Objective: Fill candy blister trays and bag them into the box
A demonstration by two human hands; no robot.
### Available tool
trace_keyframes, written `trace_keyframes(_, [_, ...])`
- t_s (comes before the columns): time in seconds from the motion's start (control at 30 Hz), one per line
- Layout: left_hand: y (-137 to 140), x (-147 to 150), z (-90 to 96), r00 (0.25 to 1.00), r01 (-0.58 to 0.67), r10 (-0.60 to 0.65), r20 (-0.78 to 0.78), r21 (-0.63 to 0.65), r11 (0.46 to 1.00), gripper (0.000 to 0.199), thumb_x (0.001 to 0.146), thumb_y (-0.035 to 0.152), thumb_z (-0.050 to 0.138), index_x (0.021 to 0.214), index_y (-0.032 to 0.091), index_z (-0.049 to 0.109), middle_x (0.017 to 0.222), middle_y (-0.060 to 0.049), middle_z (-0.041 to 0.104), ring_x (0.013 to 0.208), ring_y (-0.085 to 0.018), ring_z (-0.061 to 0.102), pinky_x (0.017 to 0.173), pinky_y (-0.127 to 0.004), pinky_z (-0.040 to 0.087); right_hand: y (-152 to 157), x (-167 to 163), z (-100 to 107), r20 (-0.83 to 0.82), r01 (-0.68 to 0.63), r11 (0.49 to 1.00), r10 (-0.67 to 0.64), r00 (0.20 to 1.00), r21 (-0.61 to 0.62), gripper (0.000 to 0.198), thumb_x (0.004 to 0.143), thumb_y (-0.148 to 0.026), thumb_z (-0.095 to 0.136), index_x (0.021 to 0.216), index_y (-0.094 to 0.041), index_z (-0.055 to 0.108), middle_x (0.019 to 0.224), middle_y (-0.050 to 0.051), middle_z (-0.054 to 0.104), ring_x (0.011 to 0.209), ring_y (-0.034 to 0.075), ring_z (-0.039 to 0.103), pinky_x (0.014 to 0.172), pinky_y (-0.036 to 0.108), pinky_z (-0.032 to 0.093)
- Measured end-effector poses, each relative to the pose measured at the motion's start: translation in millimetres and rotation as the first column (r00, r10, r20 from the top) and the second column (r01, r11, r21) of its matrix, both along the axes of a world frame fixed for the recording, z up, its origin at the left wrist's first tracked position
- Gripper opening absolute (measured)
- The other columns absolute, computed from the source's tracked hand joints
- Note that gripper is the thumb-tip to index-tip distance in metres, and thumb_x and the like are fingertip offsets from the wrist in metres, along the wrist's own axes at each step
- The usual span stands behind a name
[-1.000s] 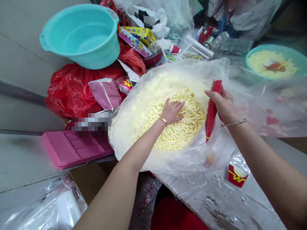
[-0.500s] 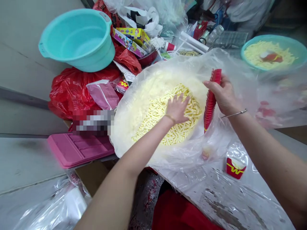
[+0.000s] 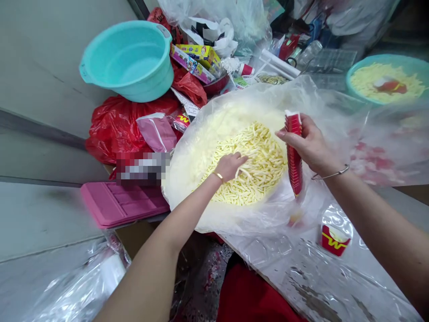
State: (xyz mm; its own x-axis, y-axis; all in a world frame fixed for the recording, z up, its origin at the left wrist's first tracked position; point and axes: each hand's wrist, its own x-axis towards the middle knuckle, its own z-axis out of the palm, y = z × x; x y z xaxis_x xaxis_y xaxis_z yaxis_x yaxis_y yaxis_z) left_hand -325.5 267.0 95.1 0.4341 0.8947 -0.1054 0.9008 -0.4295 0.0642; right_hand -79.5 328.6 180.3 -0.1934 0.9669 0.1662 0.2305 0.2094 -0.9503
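Note:
Pale yellow fry-shaped sticks (image 3: 259,150) lie heaped in a wide container lined with clear plastic sheet (image 3: 191,147). Over the near left part of the heap is my left hand (image 3: 229,166), its fingers curled, with a few sticks showing at the fingertips. My right hand (image 3: 311,141) grips a tall stack of nested red fry cartons (image 3: 294,156) near its top, thumb on the near side. The stack stands nearly upright at the heap's right edge. A single red carton with a yellow zigzag (image 3: 335,240) lies on the plastic-covered table at the lower right.
A turquoise basin (image 3: 130,60) sits at the upper left on red plastic bags (image 3: 117,129). Below is a pink plastic lid (image 3: 124,203). A second basin (image 3: 415,67) at the far right holds more sticks and a red carton. Boxes (image 3: 197,62) and bags clutter the back.
My left hand has drawn back leftward over the heap, its spread fingers now curled round some sticks. My right hand still holds the carton stack, now tilted more upright. The view has shifted slightly.

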Motion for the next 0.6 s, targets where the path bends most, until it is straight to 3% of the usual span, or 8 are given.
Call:
trace_keyframes(0.13, [-48, -58, 17.3, 0.992, 0.036, -0.05, -0.119, -0.115, 0.993, 0.047, 0.083, 0.021, 0.053, 0.13, 0.023, 0.048, 0.115, -0.011, 0.058, 0.104, -0.026, 0.055, 0.091, -0.041, 0.04, -16, -25, 4, 0.167, -0.209, 0.969, 0.186, 0.968, 0.134, 0.07, 0.069, -0.05, 0.073, 0.125, -0.02, 0.045, 0.11, 0.007, 0.057, 0.097, 0.026, 0.056, 0.089, 0.046, 0.045])
trace_keyframes(0.23, [-75, -78, 33.4, 0.989, -0.005, -0.02, -0.145, -0.17, 0.985, 0.061, 0.078, 0.007, 0.048, 0.136, 0.026, 0.042, 0.126, -0.01, 0.057, 0.122, -0.028, 0.046, 0.109, -0.055, 0.019, -32, -53, 1, 0.351, -0.396, 0.876, 0.292, 0.89, 0.276, 0.084, 0.069, -0.049, 0.072, 0.137, -0.017, 0.034, 0.128, 0.014, 0.049, 0.114, 0.032, 0.049, 0.098, 0.047, 0.04])
trace_keyframes(0.33, [-86, -83, 45.6, 0.99, -0.143, 0.14, -0.028, -0.268, 0.953, 0.075, 0.074, 0.008, 0.051, 0.143, 0.027, 0.03, 0.14, -0.009, 0.047, 0.136, -0.03, 0.032, 0.112, -0.063, 0.006, -49, -80, -17, 0.571, -0.582, 0.748, 0.338, 0.748, 0.32, 0.084, 0.072, -0.044, 0.069, 0.14, -0.013, 0.031, 0.125, 0.017, 0.051, 0.111, 0.034, 0.049, 0.094, 0.046, 0.039])
trace_keyframes(0.4, [-88, -79, 47.3, 0.937, -0.254, 0.306, 0.168, -0.273, 0.928, 0.064, 0.079, 0.013, 0.05, 0.14, 0.025, 0.037, 0.141, -0.008, 0.048, 0.134, -0.028, 0.037, 0.113, -0.057, 0.017, -58, -93, -36, 0.689, -0.648, 0.709, 0.323, 0.649, 0.279, 0.08, 0.072, -0.042, 0.067, 0.139, -0.012, 0.034, 0.12, 0.018, 0.054, 0.107, 0.035, 0.049, 0.091, 0.046, 0.038])
trace_keyframes(0.43, [-88, -75, 45.4, 0.868, -0.328, 0.396, 0.299, -0.253, 0.91, 0.052, 0.083, 0.017, 0.048, 0.134, 0.023, 0.045, 0.135, -0.009, 0.053, 0.128, -0.026, 0.045, 0.11, -0.051, 0.027, -62, -96, -45, 0.727, -0.662, 0.705, 0.313, 0.611, 0.254, 0.079, 0.072, -0.042, 0.067, 0.138, -0.012, 0.036, 0.119, 0.017, 0.054, 0.105, 0.035, 0.049, 0.089, 0.045, 0.037])
trace_keyframes(0.5, [-87, -60, 36.3, 0.643, -0.467, 0.53, 0.553, -0.265, 0.843, 0.03, 0.088, 0.029, 0.046, 0.113, 0.019, 0.06, 0.114, -0.009, 0.065, 0.104, -0.021, 0.06, 0.095, -0.038, 0.046, -69, -99, -62, 0.765, -0.671, 0.708, 0.3, 0.57, 0.223, 0.076, 0.073, -0.041, 0.066, 0.136, -0.012, 0.037, 0.117, 0.017, 0.055, 0.104, 0.034, 0.049, 0.088, 0.044, 0.036])
trace_keyframes(0.57, [-85, -41, 22.5, 0.402, -0.532, 0.614, 0.679, -0.373, 0.76, 0.022, 0.086, 0.036, 0.051, 0.09, 0.017, 0.062, 0.084, -0.004, 0.067, 0.076, -0.016, 0.062, 0.071, -0.029, 0.051, -74, -98, -72, 0.772, -0.666, 0.712, 0.288, 0.566, 0.223, 0.073, 0.074, -0.041, 0.064, 0.136, -0.012, 0.037, 0.117, 0.017, 0.055, 0.103, 0.033, 0.048, 0.086, 0.042, 0.034])
trace_keyframes(0.6, [-84, -32, 15.3, 0.319, -0.536, 0.642, 0.697, -0.426, 0.729, 0.019, 0.084, 0.035, 0.054, 0.081, 0.017, 0.06, 0.072, -0.001, 0.063, 0.065, -0.014, 0.059, 0.062, -0.026, 0.049, -76, -98, -75, 0.772, -0.663, 0.713, 0.281, 0.57, 0.23, 0.072, 0.075, -0.042, 0.063, 0.136, -0.012, 0.037, 0.117, 0.016, 0.055, 0.103, 0.033, 0.048, 0.086, 0.042, 0.034])
